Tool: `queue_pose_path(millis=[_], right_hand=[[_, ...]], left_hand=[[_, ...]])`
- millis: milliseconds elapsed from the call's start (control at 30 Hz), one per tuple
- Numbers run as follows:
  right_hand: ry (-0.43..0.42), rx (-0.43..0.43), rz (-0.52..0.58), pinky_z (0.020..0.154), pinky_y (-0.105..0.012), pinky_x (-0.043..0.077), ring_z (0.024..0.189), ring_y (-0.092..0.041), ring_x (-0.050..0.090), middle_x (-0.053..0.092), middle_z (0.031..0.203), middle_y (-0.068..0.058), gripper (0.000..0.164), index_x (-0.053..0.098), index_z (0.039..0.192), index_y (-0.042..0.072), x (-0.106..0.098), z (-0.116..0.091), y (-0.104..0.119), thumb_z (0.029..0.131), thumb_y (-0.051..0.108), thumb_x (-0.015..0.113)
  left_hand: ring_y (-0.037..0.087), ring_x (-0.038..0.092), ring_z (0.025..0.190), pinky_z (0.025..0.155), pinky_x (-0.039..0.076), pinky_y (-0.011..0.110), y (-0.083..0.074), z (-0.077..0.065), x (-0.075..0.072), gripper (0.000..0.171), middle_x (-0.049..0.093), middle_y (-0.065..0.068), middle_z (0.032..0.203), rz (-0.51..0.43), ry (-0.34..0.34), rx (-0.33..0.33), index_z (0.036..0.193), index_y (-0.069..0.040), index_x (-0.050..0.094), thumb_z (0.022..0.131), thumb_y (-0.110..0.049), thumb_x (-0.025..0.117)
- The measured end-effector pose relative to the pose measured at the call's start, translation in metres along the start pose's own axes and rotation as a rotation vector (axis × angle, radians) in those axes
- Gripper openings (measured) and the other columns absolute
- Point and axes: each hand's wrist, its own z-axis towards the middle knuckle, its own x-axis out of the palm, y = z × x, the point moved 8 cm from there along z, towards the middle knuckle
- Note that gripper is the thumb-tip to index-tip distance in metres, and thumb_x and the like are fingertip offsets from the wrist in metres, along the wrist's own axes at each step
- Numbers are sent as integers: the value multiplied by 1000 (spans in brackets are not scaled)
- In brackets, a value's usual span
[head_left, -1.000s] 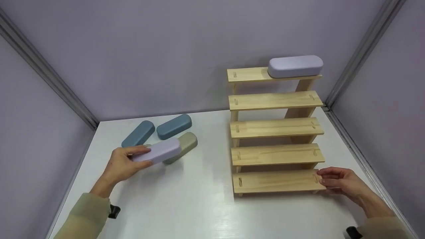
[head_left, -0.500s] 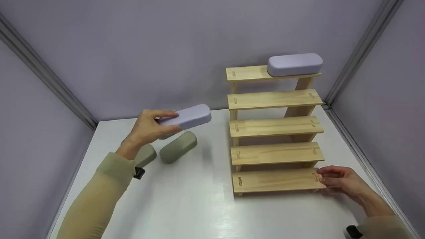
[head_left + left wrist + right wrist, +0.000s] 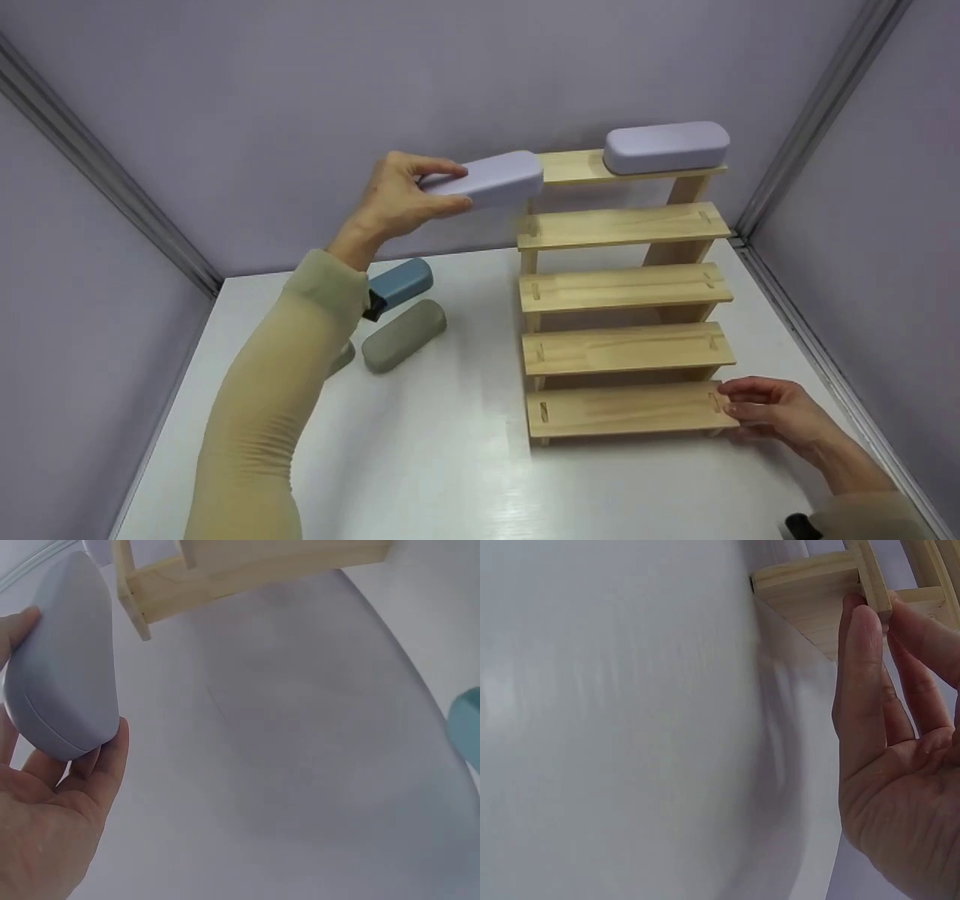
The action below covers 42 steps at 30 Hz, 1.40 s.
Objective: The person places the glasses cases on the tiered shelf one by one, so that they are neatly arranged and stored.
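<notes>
My left hand (image 3: pixel 397 196) grips one end of a lilac glasses case (image 3: pixel 495 178) between thumb and fingers. The case is held in the air, its far end in front of the top step's left end. In the left wrist view the case (image 3: pixel 67 660) hangs tilted, with fingers on both sides. At the lower right, my right hand (image 3: pixel 791 418) pinches the right end of the lowest step of a wooden stepped rack (image 3: pixel 630 411). The right wrist view shows fingertips (image 3: pixel 866 626) on the board's end. A second lilac glasses case (image 3: pixel 666 148) lies on the top step's right half.
On the white table (image 3: pixel 450 465), left of the rack, lie a blue glasses case (image 3: pixel 405 279) and a grey-green one (image 3: pixel 403 336). Another grey-green case (image 3: pixel 343 360) is mostly hidden by my left sleeve. Walls enclose the back and both sides.
My left hand has carried the lilac case up and to the right, from above the cases on the table to the top step's left end. My right hand has stayed on the lowest step.
</notes>
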Motion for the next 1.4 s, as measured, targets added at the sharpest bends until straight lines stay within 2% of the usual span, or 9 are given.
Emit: queue_pose_path(millis=[167,300,400,533,800,1267,1400], right_hand=[[-1,-4,-12,82,-32,70,92,-6,80,82,109,17,36,86,117,29,3,-2,-2,106,-1,70],[2,-9,-16,83,-32,70,93,-6,80,82,109,17,35,85,119,28,5,-3,-1,107,-1,70],[-9,-11,-32,81,-31,70,93,-5,79,81,109,17,34,85,120,27,6,-4,0,107,0,70],[-18,-12,-52,79,-30,70,93,-5,79,81,110,17,31,85,120,26,9,-3,1,106,2,72],[-4,-21,-59,79,-29,69,93,-4,78,82,108,18,32,85,121,27,13,-3,1,106,2,71],[-12,-12,-68,77,-29,69,90,-4,79,82,106,18,34,86,118,30,13,-1,2,105,2,73],[14,-26,-60,78,-30,70,92,-4,79,82,108,17,35,85,119,30,14,-1,3,106,0,71]], left_hand=[[21,72,121,101,58,32,-24,24,17,45,79,8,143,46,28,4,131,-18,86,88,-20,98],[16,70,119,103,57,29,-38,41,31,45,79,6,143,78,59,19,132,-17,85,89,-21,96],[14,71,116,100,56,25,-42,52,42,44,80,5,142,80,79,36,131,-17,85,89,-21,95],[14,71,115,100,56,25,-40,61,53,43,79,6,142,57,108,44,131,-16,85,89,-18,93],[17,70,121,106,54,26,-31,68,64,43,79,9,142,15,114,44,133,-13,83,90,-10,88],[18,69,129,114,51,28,-28,69,65,46,77,9,146,8,106,62,137,-12,80,92,-12,86],[17,68,132,117,50,28,-28,68,64,47,77,8,147,24,97,84,138,-12,80,92,-14,87]])
